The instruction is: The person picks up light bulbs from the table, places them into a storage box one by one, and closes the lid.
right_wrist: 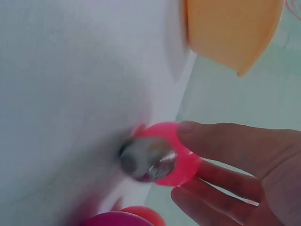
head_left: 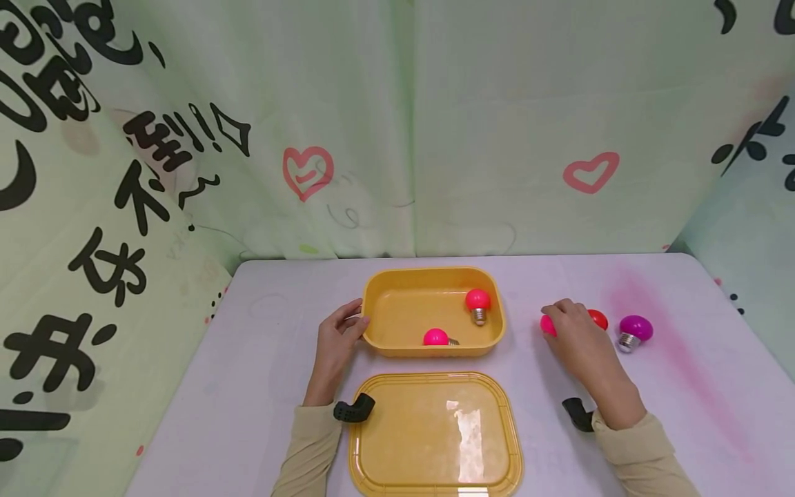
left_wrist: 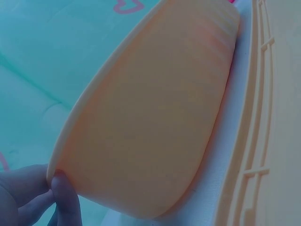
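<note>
My left hand (head_left: 338, 342) pinches the left rim of a yellow tub (head_left: 397, 351); in the left wrist view thumb and fingers straddle that rim. Two pink bulbs with metal screw bases lie in the tub, one bulb (head_left: 477, 301) at the right and another bulb (head_left: 436, 337) by the near wall. Off to the tub's right, my right hand (head_left: 580, 345) grips a pink bulb (right_wrist: 181, 165) between thumb and fingers, its silvery base turned toward the wrist camera. Just past that hand sits a red bulb (head_left: 598, 318), partly hidden, with a purple bulb (head_left: 635, 328) to its right.
A flat yellow lid (head_left: 435, 435) lies on the table in front of the tub. The white-covered table (head_left: 689, 428) carries a pink stain at the right. Behind and at the sides hangs a pale green cloth (head_left: 497, 124) with drawn hearts and black lettering.
</note>
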Available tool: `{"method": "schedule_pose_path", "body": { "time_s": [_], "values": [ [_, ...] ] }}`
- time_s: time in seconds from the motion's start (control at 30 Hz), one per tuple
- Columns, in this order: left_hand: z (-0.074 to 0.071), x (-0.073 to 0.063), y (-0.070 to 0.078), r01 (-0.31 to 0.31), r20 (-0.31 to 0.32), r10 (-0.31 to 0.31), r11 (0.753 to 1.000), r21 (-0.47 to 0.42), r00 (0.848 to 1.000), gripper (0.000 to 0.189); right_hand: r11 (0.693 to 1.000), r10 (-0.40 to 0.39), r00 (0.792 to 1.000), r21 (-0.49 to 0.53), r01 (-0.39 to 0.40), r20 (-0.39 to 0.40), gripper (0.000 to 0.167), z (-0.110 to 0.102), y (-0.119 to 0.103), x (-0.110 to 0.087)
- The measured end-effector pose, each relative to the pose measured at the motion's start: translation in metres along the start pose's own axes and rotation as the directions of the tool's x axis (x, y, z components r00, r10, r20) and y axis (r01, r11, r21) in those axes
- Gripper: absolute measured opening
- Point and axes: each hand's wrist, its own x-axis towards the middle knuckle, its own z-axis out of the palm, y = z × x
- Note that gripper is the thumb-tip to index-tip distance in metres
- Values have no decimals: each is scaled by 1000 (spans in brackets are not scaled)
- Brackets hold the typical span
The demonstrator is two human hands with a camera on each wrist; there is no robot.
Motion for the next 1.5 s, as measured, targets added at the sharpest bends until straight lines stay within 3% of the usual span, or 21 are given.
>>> {"method": "schedule_pose_path", "body": {
  "time_s": [0.3,0.53,0.83,1.2,1.5],
  "values": [
    [1,-3,-2,-41,-12,41,999,-6,999,42,1000,12,1000,16,-12,23,49,5,2,3],
    [1,-5,2,-30,-24,30,1000,2,999,41,1000,6,1000,29,-6,15,49,6,0,5],
    [0,-4,-1,-24,-15,24,1000,-5,1000,43,995,-84,995,57,87,-62,45,-7,-12,10],
    [0,-17,23,-16,14,16,1000,2,1000,45,987,-110,991,106,117,-75,46,-19,-34,16],
    [0,-4,1,-23,-8,23,1000,2,1000,44,987,-94,994,121,101,-62,47,-25,-51,18]
  ]
}}
